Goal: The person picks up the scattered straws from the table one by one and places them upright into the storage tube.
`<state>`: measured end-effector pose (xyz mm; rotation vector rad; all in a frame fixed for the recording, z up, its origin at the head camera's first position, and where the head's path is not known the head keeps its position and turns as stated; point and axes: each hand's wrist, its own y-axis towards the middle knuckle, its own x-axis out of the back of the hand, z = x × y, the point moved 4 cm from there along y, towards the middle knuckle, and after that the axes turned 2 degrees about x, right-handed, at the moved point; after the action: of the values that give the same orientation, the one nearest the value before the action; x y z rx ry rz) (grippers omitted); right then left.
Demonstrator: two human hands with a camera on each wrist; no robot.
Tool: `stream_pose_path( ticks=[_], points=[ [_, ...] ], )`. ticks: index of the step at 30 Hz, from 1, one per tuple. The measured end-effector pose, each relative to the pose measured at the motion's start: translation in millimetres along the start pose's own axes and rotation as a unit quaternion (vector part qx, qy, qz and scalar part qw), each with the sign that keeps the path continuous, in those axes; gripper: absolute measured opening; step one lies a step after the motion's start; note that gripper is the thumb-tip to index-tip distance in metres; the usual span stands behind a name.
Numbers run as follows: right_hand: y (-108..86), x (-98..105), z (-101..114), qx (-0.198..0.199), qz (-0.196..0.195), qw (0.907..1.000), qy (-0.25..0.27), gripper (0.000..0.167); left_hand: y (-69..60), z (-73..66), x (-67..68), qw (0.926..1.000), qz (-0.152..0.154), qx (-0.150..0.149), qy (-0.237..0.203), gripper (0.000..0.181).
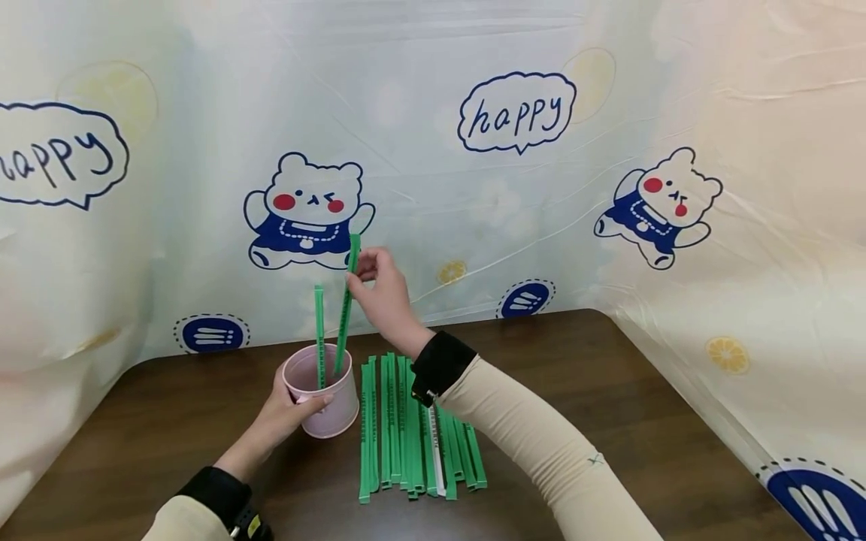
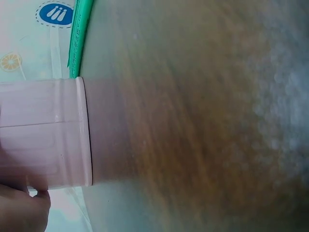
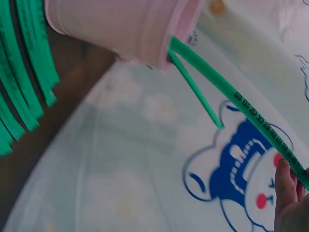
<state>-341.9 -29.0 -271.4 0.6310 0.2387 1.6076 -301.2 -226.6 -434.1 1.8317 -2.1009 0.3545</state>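
Fingers round green strip (tilted)

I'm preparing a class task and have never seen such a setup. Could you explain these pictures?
There is no machine: a person in pale sleeves works bare-handed. The wide picture comes from a camera worn on the head, looking forward and down; the other two come from cameras on the left and right wrists. On the brown table lies a row of narrow green strips, with one white strip among them. Beside the row, the person's left grip holds a pink cup. The right grip pinches another green strip by its upper part, its lower end inside the cup; one more green strip also sits in it.
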Motion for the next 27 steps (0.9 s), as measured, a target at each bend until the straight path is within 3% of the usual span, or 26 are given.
stream_pose_path(
  ticks=[6, 15, 22, 25, 27],
  points=[
    [-19.1, -17, -27, -0.039, 0.035, 0.9984, -0.022, 0.030, -0.5, 0.8, -1.0, 1.0000, 0.008, 0.004, 0.003, 0.097],
    [-38.1, -34, -50, -0.056, 0.081, 0.9947, -0.027, 0.032, 1.8, 2.4, -0.3, 1.0000, 0.003, -0.003, 0.002, 0.096],
    [-35.0, -32, -54, -0.081, 0.088, 0.9928, -0.006, 0.033, 6.4, 1.5, 0.6, 1.0000, 0.007, 0.007, 0.000, 0.098],
    [-32.2, -34, -65, -0.083, 0.092, 0.9923, 0.005, 0.033, 4.7, 1.8, 0.6, 0.9999, 0.006, 0.007, -0.005, 0.098],
    [-29.9, -39, -82, -0.059, 0.096, 0.9935, 0.011, 0.034, 2.6, 2.9, 0.7, 0.9999, 0.003, 0.001, -0.013, 0.097]
  ],
)
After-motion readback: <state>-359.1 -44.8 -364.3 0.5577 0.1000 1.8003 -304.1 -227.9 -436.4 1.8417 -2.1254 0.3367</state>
